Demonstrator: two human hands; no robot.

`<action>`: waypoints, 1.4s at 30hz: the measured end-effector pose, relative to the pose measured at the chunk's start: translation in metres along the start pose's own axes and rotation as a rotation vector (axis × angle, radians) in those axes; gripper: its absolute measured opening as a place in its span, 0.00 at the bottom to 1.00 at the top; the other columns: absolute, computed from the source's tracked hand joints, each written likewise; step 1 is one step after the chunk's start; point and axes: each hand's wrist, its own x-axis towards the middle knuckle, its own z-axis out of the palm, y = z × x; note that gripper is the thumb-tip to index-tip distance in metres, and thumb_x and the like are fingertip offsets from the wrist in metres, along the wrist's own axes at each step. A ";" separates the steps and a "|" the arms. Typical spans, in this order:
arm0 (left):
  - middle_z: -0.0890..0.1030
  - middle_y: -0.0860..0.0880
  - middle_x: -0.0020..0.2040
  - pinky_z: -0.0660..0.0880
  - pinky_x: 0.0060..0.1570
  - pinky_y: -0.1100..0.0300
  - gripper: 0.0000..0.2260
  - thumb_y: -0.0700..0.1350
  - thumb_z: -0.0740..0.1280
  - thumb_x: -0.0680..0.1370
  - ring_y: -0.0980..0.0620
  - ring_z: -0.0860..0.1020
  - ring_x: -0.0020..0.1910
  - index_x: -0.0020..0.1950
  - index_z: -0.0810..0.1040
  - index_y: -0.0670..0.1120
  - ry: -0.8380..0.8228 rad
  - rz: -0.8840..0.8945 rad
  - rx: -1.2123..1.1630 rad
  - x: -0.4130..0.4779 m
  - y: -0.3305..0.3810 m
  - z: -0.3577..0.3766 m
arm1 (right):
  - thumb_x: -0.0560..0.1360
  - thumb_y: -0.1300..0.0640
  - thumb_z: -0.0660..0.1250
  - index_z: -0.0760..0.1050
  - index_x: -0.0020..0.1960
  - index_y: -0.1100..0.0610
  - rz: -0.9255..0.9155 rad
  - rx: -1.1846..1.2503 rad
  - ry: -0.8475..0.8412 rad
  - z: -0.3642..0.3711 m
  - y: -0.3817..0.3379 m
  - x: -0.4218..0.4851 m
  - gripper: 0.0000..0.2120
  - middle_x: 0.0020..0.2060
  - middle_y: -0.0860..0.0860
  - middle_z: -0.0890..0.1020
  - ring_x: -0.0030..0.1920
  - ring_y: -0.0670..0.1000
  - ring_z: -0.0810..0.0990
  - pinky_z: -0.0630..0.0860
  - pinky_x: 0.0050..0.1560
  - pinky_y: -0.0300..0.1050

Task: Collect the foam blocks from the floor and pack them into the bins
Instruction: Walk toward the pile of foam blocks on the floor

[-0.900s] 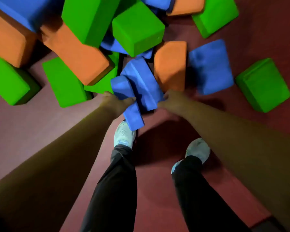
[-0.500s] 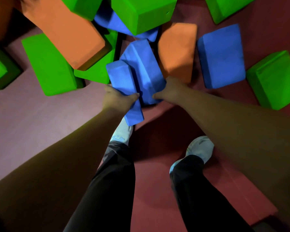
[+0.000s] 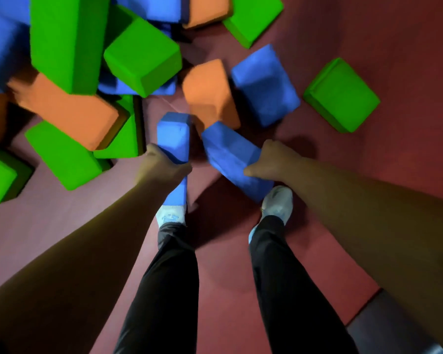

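Observation:
My left hand [image 3: 161, 167] grips a narrow blue foam block [image 3: 174, 137], held above the red floor with its far end pointing at the pile. My right hand [image 3: 269, 159] grips a second, wider blue foam block [image 3: 230, 152], tilted, its near end over my right shoe. The two blocks are apart, with a gap between them. Beyond them lies a heap of green, orange and blue foam blocks; an orange block [image 3: 207, 95] sits just behind the held ones. No bin is in view.
A blue block [image 3: 265, 85] and a lone green block [image 3: 342, 94] lie on the red floor [image 3: 368, 159] to the right. Green blocks [image 3: 59, 154] and an orange block [image 3: 69, 111] crowd the left. My legs and white shoes stand below the hands. A dark edge shows at bottom right.
The two blue blocks, earlier pressed together on the pile, are now lifted and pulled apart, one in each hand. My hands have drawn back toward my feet.

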 end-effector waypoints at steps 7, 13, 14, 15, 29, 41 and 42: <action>0.76 0.45 0.51 0.72 0.44 0.53 0.29 0.54 0.80 0.68 0.45 0.77 0.47 0.56 0.65 0.44 -0.182 0.169 0.226 -0.051 0.123 -0.004 | 0.71 0.41 0.74 0.76 0.67 0.63 0.248 0.413 0.066 -0.025 0.083 -0.068 0.34 0.60 0.58 0.82 0.59 0.59 0.83 0.80 0.56 0.50; 0.78 0.48 0.43 0.70 0.35 0.58 0.20 0.50 0.78 0.72 0.47 0.77 0.43 0.50 0.70 0.43 -0.339 0.409 0.355 -0.123 0.264 0.044 | 0.66 0.38 0.76 0.71 0.68 0.61 0.450 0.777 0.172 -0.034 0.197 -0.126 0.40 0.60 0.57 0.82 0.58 0.60 0.83 0.79 0.51 0.50; 0.78 0.48 0.42 0.72 0.32 0.58 0.21 0.52 0.78 0.71 0.49 0.78 0.43 0.49 0.71 0.42 -0.363 0.439 0.370 -0.137 0.287 0.059 | 0.66 0.37 0.76 0.72 0.68 0.60 0.477 0.813 0.190 -0.035 0.220 -0.134 0.40 0.60 0.57 0.82 0.57 0.60 0.83 0.79 0.52 0.50; 0.80 0.48 0.44 0.75 0.34 0.57 0.25 0.55 0.78 0.68 0.49 0.79 0.44 0.52 0.72 0.41 -0.365 0.453 0.405 -0.150 0.308 0.076 | 0.65 0.37 0.75 0.74 0.68 0.59 0.498 0.834 0.209 -0.036 0.243 -0.143 0.38 0.59 0.56 0.83 0.57 0.59 0.84 0.80 0.52 0.50; 0.86 0.40 0.47 0.79 0.32 0.53 0.44 0.65 0.74 0.49 0.45 0.86 0.41 0.57 0.82 0.38 -0.602 0.652 0.517 -0.382 0.538 0.342 | 0.66 0.42 0.76 0.72 0.64 0.61 0.836 1.277 0.459 -0.042 0.584 -0.285 0.34 0.59 0.60 0.82 0.57 0.62 0.82 0.77 0.46 0.49; 0.80 0.51 0.39 0.79 0.42 0.52 0.19 0.61 0.74 0.70 0.52 0.81 0.38 0.47 0.80 0.46 -0.692 1.240 0.515 -0.501 0.689 0.486 | 0.74 0.39 0.70 0.74 0.48 0.61 1.075 1.694 0.733 -0.030 0.778 -0.322 0.23 0.41 0.55 0.78 0.38 0.55 0.77 0.70 0.38 0.45; 0.78 0.53 0.36 0.76 0.41 0.56 0.18 0.60 0.74 0.71 0.52 0.79 0.37 0.45 0.78 0.47 -0.679 1.287 0.492 -0.510 0.700 0.497 | 0.74 0.39 0.70 0.74 0.46 0.61 1.098 1.717 0.738 -0.032 0.792 -0.317 0.23 0.41 0.55 0.79 0.37 0.54 0.76 0.70 0.39 0.46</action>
